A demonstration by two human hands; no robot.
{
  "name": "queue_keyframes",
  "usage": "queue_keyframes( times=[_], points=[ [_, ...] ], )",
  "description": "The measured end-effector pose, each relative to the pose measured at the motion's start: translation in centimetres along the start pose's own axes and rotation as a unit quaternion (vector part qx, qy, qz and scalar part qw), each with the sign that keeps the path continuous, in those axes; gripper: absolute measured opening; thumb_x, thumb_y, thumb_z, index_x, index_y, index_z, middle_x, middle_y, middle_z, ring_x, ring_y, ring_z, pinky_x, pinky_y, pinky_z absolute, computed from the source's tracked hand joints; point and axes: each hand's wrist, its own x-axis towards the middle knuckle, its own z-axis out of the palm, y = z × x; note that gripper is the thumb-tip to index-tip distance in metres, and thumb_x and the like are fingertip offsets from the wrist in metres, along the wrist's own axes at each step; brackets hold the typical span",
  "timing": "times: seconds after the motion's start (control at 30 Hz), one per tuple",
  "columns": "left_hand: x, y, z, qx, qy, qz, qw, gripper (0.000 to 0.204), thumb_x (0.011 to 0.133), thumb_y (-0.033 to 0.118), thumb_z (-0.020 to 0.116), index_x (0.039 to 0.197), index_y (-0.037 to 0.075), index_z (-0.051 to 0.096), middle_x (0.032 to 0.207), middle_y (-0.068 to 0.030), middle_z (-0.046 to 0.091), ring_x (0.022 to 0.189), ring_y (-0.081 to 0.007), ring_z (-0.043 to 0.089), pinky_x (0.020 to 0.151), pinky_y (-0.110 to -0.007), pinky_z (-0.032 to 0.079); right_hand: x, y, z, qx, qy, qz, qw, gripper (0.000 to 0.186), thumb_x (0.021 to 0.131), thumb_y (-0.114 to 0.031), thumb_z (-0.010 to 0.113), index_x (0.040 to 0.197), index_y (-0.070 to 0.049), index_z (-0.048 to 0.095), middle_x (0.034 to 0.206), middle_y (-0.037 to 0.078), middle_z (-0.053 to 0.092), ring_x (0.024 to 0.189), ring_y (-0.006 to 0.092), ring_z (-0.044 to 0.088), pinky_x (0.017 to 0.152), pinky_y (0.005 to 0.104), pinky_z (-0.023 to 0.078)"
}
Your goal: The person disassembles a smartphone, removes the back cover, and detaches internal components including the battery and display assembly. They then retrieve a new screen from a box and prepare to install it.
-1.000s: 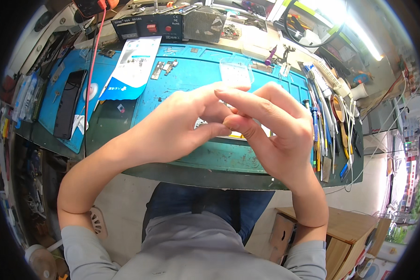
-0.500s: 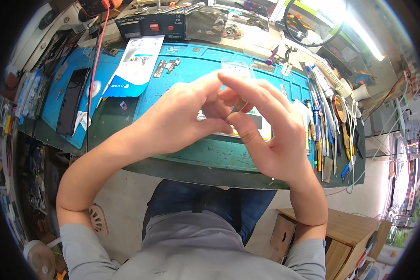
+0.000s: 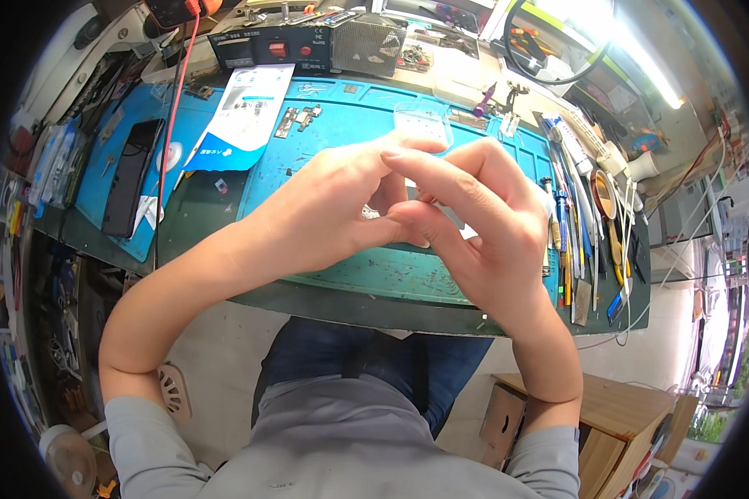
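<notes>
Over the blue work mat (image 3: 358,280), my two hands meet fingertip to fingertip, forming a ring. My left hand (image 3: 329,208) comes from the left with its thumb and fingers bent inward. Opposite it, my right hand (image 3: 495,224) has its thumb and index finger curled towards the left fingertips. Both hands are closed in a pinch, and whatever small piece sits between them is hidden by the fingers. Beneath the hands, pale and grey things on the mat show only in slivers. Just beyond the fingers lies a clear plastic tray (image 3: 423,123).
A black phone (image 3: 131,179) and a white-and-blue packet (image 3: 245,116) lie to the left. Small circuit boards (image 3: 298,121) rest behind my left hand. A black power unit (image 3: 270,50) stands at the back. Tweezers, brushes and other hand tools (image 3: 587,224) line the right side.
My right hand's fingers have bent more and its thumb has shifted left against the left fingertips. A small greyish piece seen at the right fingertips is now hidden.
</notes>
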Motion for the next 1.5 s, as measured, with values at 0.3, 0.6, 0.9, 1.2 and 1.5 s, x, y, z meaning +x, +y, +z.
queue_keyframes(
  times=[0.3,0.6,0.9,1.2,1.5],
  points=[
    [-0.3,-0.5,0.0,0.017,-0.018,-0.041,0.999,0.044,0.087,0.019,0.08,0.119,0.0,0.055,0.091,-0.0125,0.066,0.084,-0.026,0.066,0.075,-0.037,0.054,0.1,0.4,0.7,0.048,0.018,-0.004,0.999,0.045,0.088,-0.002,0.071,0.133,-0.007,0.067,0.103,0.009,0.069,0.082,0.0178,0.062,0.08,0.0307,0.052],
    [-0.4,-0.9,0.0,0.008,-0.014,0.011,1.0,0.037,0.087,0.015,0.078,0.112,0.002,0.055,0.092,-0.0123,0.064,0.083,-0.0295,0.065,0.073,-0.038,0.053,0.0,0.4,0.9,0.037,0.011,-0.005,0.999,0.053,0.084,0.005,0.068,0.136,-0.005,0.064,0.1,0.008,0.066,0.082,0.017,0.062,0.078,0.0309,0.052],
    [-0.4,-1.0,0.2,-0.027,0.018,0.013,0.999,0.035,0.088,0.022,0.079,0.108,0.002,0.059,0.088,-0.0103,0.064,0.076,-0.0274,0.063,0.069,-0.039,0.052,0.1,0.6,0.9,0.03,0.016,-0.021,0.999,0.052,0.085,0.0,0.073,0.136,-0.004,0.064,0.093,0.008,0.065,0.08,0.0174,0.062,0.073,0.0308,0.053],
    [-0.3,-1.1,-0.9,0.087,-0.069,0.02,0.994,0.028,0.082,0.016,0.082,0.1,0.001,0.068,0.09,-0.0089,0.068,0.081,-0.0252,0.065,0.073,-0.036,0.053,0.4,0.7,0.2,0.041,0.042,-0.029,0.998,0.052,0.086,0.005,0.071,0.137,0.002,0.061,0.091,0.009,0.066,0.082,0.0155,0.064,0.071,0.0283,0.054],
    [4.9,-4.9,-0.3,0.22,0.054,0.095,0.969,0.015,0.09,0.015,0.069,0.095,0.001,0.071,0.092,-0.0124,0.068,0.089,-0.0306,0.067,0.078,-0.039,0.053,-0.1,2.5,0.3,0.116,0.197,0.025,0.973,0.053,0.088,0.009,0.068,0.14,0.0,0.058,0.094,0.009,0.065,0.081,0.0141,0.065,0.069,0.0297,0.058]
  ],
)
